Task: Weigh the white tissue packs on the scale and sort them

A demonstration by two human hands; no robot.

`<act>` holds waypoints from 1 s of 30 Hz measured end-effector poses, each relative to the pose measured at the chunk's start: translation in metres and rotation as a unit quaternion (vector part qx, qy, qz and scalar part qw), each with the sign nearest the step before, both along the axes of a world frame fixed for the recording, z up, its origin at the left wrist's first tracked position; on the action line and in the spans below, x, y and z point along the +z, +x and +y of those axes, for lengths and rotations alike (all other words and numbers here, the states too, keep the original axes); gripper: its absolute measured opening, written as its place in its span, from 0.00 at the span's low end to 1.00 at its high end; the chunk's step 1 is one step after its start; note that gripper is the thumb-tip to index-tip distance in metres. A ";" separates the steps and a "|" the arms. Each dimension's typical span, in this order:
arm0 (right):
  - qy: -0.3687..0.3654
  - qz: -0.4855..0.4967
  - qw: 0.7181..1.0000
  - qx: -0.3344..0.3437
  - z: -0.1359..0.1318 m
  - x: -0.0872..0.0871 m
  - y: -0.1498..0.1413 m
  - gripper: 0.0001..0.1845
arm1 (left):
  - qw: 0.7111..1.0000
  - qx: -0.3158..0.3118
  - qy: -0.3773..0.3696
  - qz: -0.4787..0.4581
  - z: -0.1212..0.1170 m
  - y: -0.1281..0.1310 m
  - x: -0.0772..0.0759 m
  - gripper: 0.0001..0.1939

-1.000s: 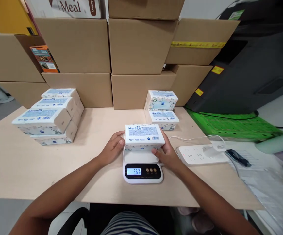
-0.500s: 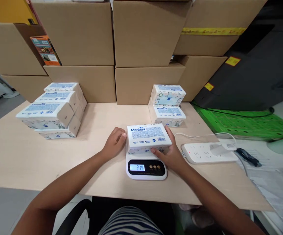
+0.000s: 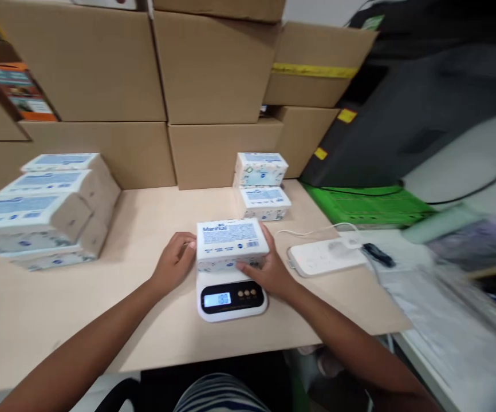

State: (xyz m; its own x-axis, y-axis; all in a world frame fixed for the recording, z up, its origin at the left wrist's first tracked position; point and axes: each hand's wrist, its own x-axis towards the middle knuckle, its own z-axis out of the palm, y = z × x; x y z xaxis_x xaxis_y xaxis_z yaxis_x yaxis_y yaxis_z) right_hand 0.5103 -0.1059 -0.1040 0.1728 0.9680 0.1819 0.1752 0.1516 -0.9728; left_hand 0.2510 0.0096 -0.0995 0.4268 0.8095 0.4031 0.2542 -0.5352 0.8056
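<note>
A white soft pack of tissues (image 3: 231, 239) printed with blue text lies over the platform of a white kitchen scale (image 3: 232, 312). My right hand (image 3: 271, 269) grips the pack's right side, its thumb across the front face and the fingers along the far right edge. At the pack's left edge is my left hand (image 3: 174, 260), its fingers curled in with nothing visible in them; whether it touches the pack I cannot tell. The lit display (image 3: 217, 300) shows blurred digits.
More tissue packs (image 3: 46, 214) are piled at the left, and a smaller stack (image 3: 265, 200) stands behind the scale at right. A white power strip (image 3: 327, 256) with a cable lies to the right. Cardboard boxes (image 3: 213, 68) line the back. A green plastic pallet (image 3: 368, 206) is at far right.
The camera view has turned right, so everything sits further left. The scale's digits have changed from 214 to a blurred reading. My right hand keeps its grip on the tissue pack.
</note>
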 end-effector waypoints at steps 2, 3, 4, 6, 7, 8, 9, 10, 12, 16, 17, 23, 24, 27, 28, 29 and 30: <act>0.008 0.021 1.000 0.018 0.004 0.001 0.001 0.72 | 1.000 0.012 -0.004 0.002 0.003 0.000 -0.001 0.20; 0.014 0.029 0.999 0.021 0.005 0.001 0.003 0.72 | 1.000 0.017 -0.002 0.001 0.005 0.000 -0.001 0.21; 0.024 0.034 0.999 0.018 0.007 0.001 0.005 0.73 | 1.000 0.022 0.005 -0.002 0.006 0.001 -0.002 0.23; 0.052 0.042 0.998 -0.006 0.010 0.000 0.009 0.72 | 0.999 0.034 0.023 -0.014 0.007 0.001 -0.005 0.25; 0.065 0.048 0.996 -0.023 0.011 -0.002 0.010 0.72 | 0.999 0.039 0.027 -0.021 0.006 0.001 -0.006 0.26; 0.075 0.055 0.995 -0.038 0.012 -0.003 0.012 0.71 | 0.998 0.043 0.028 -0.028 0.006 0.001 -0.008 0.27; 0.082 0.063 0.993 -0.053 0.013 -0.004 0.013 0.70 | 0.998 0.046 0.025 -0.035 0.006 0.000 -0.009 0.28; 0.086 0.070 0.992 -0.066 0.015 -0.006 0.015 0.69 | 0.998 0.050 0.020 -0.044 0.006 0.000 -0.011 0.29; 0.092 0.081 0.989 -0.086 0.017 -0.008 0.016 0.67 | 0.996 0.058 0.013 -0.061 0.007 0.000 -0.014 0.31; 0.101 0.092 0.984 -0.114 0.019 -0.011 0.016 0.65 | 0.995 0.070 0.008 -0.077 0.007 0.002 -0.018 0.34; 0.103 0.092 0.983 -0.119 0.019 -0.012 0.015 0.65 | 0.995 0.067 0.006 -0.075 0.007 0.002 -0.018 0.34; 0.121 0.096 0.976 -0.156 0.019 -0.016 0.014 0.63 | 0.990 0.069 -0.033 -0.115 0.000 0.004 -0.016 0.39; 0.122 0.097 0.974 -0.165 0.019 -0.016 0.015 0.62 | 0.989 0.072 -0.043 -0.125 -0.001 0.004 -0.016 0.41; 0.113 0.107 0.970 -0.189 0.019 -0.016 0.016 0.59 | 0.983 0.088 -0.066 -0.145 -0.002 0.006 -0.015 0.46; 0.109 0.112 0.969 -0.193 0.020 -0.015 0.016 0.59 | 0.982 0.095 -0.070 -0.150 -0.002 0.006 -0.014 0.47; 0.107 0.116 0.967 -0.198 0.020 -0.015 0.018 0.58 | 0.980 0.101 -0.073 -0.155 -0.001 0.006 -0.014 0.48; 0.107 0.119 0.966 -0.202 0.021 -0.014 0.019 0.58 | 0.979 0.106 -0.076 -0.160 0.001 0.006 -0.013 0.49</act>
State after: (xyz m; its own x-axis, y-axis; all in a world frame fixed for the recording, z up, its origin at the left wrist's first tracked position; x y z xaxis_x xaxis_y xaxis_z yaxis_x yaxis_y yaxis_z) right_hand 0.5298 -0.0849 -0.1183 0.5897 0.7578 0.2793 0.0376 0.3196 -0.9468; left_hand 0.2572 0.0103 -0.1120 0.1144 0.9273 0.3564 0.0691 -0.3653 0.9283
